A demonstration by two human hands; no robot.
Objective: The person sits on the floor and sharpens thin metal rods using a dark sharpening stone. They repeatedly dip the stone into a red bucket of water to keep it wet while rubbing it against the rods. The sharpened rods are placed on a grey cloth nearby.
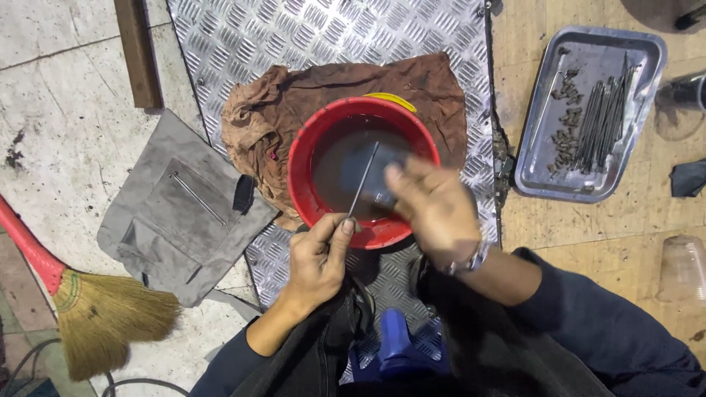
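The left hand (318,257) pinched a thin metal rod (363,179) by its lower end, slanting it over a red bowl (301,165) of dark liquid. The right hand (434,206) gripped a dark pad (368,175) against the rod. The bowl sat on a brown rag (272,110); a tray (647,55) of rods lay well apart.
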